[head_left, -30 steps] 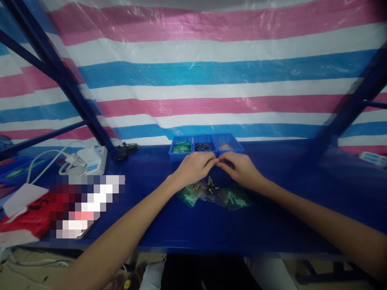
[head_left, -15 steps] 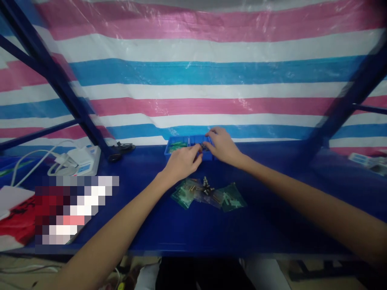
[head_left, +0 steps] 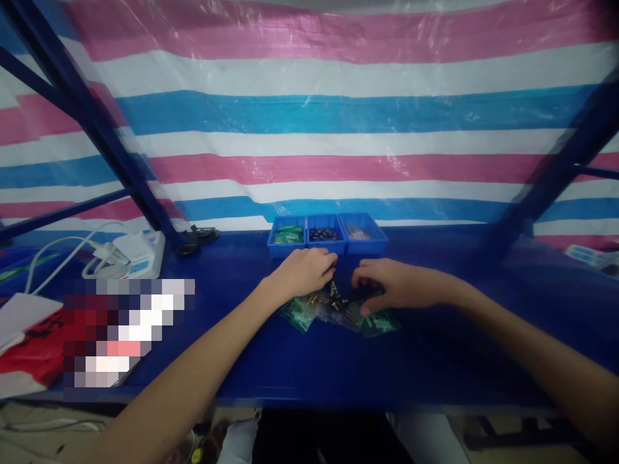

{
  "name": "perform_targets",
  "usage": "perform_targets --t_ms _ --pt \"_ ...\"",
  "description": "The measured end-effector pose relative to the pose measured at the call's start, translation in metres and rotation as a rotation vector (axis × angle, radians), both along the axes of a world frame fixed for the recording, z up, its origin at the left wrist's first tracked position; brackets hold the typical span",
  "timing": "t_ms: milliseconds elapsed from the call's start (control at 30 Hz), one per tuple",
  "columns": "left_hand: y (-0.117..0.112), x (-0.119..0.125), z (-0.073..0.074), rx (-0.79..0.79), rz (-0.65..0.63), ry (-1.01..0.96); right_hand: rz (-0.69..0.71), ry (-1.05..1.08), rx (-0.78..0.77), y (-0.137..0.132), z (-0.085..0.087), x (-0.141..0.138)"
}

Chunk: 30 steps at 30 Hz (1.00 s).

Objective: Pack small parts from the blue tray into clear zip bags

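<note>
Just in front of the blue bins, my left hand (head_left: 305,272) is closed, its fingertips pressed together; anything between them is too small or hidden to make out. My right hand (head_left: 399,285) is open, thumb and fingers curved apart, over the right side of some small plastic bags. Between the hands lies a little heap of small metal and black parts (head_left: 335,299). Under and around it are a greenish bag (head_left: 297,316) at left, a clear bag (head_left: 338,317) in the middle and another greenish bag (head_left: 383,325) with pale pieces at right.
Three joined blue bins (head_left: 327,249) stand at the back, holding green packets (head_left: 289,234), small dark metal parts (head_left: 323,234) and clear packets (head_left: 358,233). A white power strip (head_left: 153,254) with cables and a red bag (head_left: 36,351) lie left. Blue frame posts (head_left: 104,138) rise at both sides.
Both hands have come back from the middle bin towards me. My right hand has moved down and right over the bags, uncovering the right bin; my left has shifted slightly right and down.
</note>
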<state>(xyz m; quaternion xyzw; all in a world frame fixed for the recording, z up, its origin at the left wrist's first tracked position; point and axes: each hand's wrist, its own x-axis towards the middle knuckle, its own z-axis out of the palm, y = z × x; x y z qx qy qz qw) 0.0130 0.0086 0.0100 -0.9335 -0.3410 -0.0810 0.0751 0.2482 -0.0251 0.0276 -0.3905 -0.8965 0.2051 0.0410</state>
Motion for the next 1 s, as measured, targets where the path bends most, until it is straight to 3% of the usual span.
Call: perform_targets --t_ms 200,400,700,1000 --pt "0.004 0.000 -0.005 -0.016 -0.008 -0.053 0.007 0.036 -0.032 0.005 -0.008 0.003" --pt "0.004 0.000 -0.006 -0.018 -0.013 -0.058 -0.015 0.090 -0.133 0.004 -0.005 0.002" --pt "0.004 -0.001 -0.004 -0.026 -0.014 -0.077 -0.053 0.144 -0.057 0.009 -0.007 0.001" --pt "0.005 0.001 0.000 -0.241 -0.068 -0.291 -0.111 0.225 0.023 0.019 -0.017 0.004"
